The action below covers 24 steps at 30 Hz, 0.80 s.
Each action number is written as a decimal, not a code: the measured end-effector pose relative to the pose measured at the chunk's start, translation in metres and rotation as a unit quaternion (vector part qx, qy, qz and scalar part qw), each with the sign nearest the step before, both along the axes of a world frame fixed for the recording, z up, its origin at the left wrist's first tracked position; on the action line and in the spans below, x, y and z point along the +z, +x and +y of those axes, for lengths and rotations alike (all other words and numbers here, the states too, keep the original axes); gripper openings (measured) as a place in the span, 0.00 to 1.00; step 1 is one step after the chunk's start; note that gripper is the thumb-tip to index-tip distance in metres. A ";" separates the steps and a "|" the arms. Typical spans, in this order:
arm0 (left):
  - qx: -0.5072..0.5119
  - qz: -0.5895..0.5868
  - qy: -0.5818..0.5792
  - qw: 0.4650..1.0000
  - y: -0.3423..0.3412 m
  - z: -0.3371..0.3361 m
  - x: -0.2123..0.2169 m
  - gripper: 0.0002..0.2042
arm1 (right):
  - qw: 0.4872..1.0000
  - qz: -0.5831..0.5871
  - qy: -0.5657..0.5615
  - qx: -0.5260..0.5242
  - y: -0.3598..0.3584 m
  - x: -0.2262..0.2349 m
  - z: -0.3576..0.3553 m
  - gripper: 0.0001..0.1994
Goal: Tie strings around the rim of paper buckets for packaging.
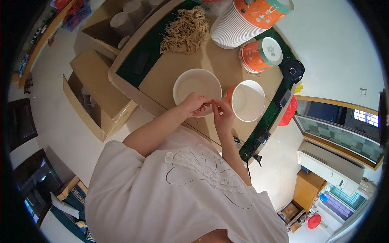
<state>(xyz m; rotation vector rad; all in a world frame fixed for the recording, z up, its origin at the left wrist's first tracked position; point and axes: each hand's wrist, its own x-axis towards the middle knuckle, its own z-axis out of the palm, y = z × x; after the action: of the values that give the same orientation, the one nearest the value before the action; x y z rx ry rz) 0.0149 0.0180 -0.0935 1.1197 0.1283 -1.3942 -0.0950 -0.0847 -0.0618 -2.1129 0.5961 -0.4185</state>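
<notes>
My left hand [196, 104] and my right hand [223, 116] meet fingertip to fingertip over the near right rim of an open white paper bucket [197, 83]. Both are pinched closed. A bit of thin tan cord shows below my left hand; what lies between the fingertips is very small and mostly covered. Close to my right hand, a second paper bucket [250, 101], orange outside and white inside, tips its open mouth toward me. Farther back lies a loose heap of tan cords [186, 31].
A tall stack of nested orange buckets [243, 24] leans at the back, with a shorter stack [261, 54] nearer. A small black fan [292, 70] and a dark device [285, 98] sit along the table's right edge. Open cardboard boxes [99, 95] stand left of the table.
</notes>
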 end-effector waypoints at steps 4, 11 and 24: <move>0.008 0.025 -0.008 1.000 0.001 0.002 -0.003 0.06 | 1.000 -0.015 -0.005 0.003 0.000 -0.001 0.001 0.05; -0.010 -0.225 0.010 0.974 -0.004 0.003 -0.008 0.06 | 0.999 0.027 0.045 0.012 -0.001 -0.004 -0.004 0.06; -0.021 -0.280 0.004 0.960 0.000 0.007 0.010 0.07 | 0.997 0.048 0.054 0.015 0.007 0.008 -0.007 0.03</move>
<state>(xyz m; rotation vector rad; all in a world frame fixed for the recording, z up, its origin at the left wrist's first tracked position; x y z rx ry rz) 0.0149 0.0255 -0.0836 1.4878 -0.2994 -1.0632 -0.0876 -0.0918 -0.0538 -2.0443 0.6265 -0.2637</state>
